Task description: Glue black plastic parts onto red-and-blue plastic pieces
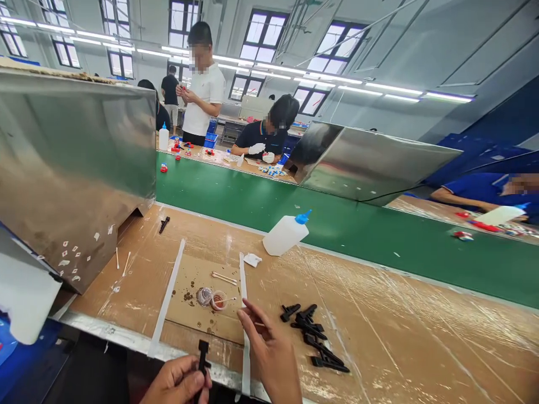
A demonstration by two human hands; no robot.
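Observation:
My left hand (179,380) is closed around a small black plastic part (203,352) with a square end, held upright at the table's front edge. My right hand (272,350) hovers over the right side of a taped-down cardboard sheet (181,317). Its thumb and fingers are apart, with nothing visible between them. Just left of its fingertips stands a small clear cup (219,301) of reddish-brown liquid, with a cotton swab (229,299) leaning in it. A second little round container (204,296) touches the cup. Several similar black parts (309,322) lie in a pile right of my right hand.
A white squeeze bottle (285,235) with a blue tip stands behind the cardboard, near a crumpled white tissue (252,259). Loose cotton swabs (224,278) lie on the cardboard. Metal partitions (80,168) flank the green conveyor belt (236,193). Co-workers (269,132) are across it.

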